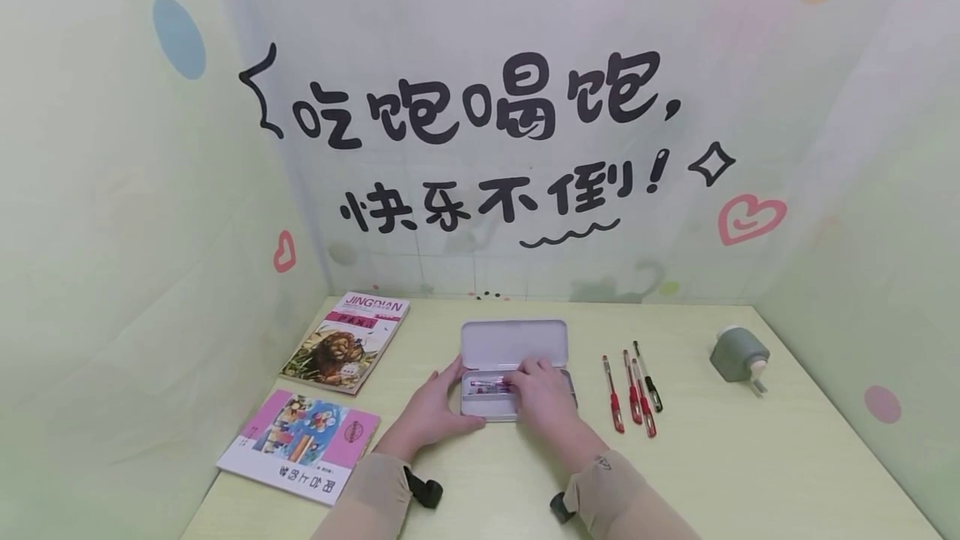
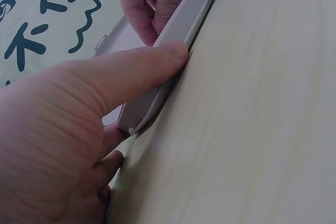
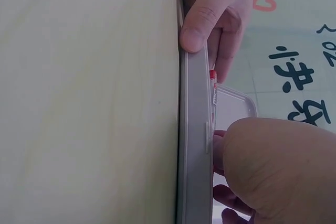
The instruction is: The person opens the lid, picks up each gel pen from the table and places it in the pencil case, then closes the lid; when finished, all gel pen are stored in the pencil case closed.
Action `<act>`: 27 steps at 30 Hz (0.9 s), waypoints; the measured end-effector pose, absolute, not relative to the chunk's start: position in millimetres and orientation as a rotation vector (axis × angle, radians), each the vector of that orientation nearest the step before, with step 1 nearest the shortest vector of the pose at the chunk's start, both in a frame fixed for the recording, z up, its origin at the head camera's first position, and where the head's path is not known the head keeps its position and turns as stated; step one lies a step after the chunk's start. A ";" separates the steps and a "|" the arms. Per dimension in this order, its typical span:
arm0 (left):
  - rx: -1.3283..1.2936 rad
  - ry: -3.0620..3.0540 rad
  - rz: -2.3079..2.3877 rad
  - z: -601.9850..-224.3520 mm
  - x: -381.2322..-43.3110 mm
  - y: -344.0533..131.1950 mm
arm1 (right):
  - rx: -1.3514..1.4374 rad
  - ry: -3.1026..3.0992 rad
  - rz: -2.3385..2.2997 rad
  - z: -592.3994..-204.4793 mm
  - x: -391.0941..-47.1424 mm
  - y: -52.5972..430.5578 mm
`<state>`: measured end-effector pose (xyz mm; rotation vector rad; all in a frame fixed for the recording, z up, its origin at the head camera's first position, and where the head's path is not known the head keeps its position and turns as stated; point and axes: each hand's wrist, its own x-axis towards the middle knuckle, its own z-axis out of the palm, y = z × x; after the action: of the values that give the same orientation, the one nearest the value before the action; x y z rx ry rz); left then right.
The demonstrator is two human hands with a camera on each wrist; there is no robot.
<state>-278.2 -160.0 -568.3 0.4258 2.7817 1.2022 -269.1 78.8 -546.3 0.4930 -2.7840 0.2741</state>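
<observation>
A person in beige sleeves [image 1: 367, 494] leans both arms toward an open pencil case [image 1: 495, 410] on a pale table [image 1: 780, 473], about midway between its left and right edges. The left hand [image 1: 437, 411] grips the case's left end, thumb pressed to the front wall. The right hand [image 1: 546, 398] reaches inside with bent fingers, beside red-tipped pens [image 1: 487, 385]; whether it pinches one cannot be told. The lid [image 1: 514, 344] stands raised on the side facing the table's back edge. To the case's right lie three red gel pens [image 1: 635, 408] and a black gel pen [image 1: 654, 395]. A gray device [image 1: 738, 355] sits nearer the right edge. Along the left edge, a lion-covered book [image 1: 345, 342] lies near the back left corner, with a pink-and-white book [image 1: 300, 444] in front.
</observation>
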 end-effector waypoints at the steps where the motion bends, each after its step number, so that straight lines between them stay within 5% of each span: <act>1: 0.427 2.783 1.201 -568.6 -278.3 -159.9 | 0.493 -2.785 0.275 -546.1 -269.0 78.7; 27: 0.416 2.794 1.184 -569.1 -279.5 -159.8 | 0.304 -2.682 0.563 -535.5 -270.9 126.8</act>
<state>-279.5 -159.8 -569.1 0.4156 2.7944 1.1838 -270.9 126.8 -535.5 0.3044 -2.6825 0.5632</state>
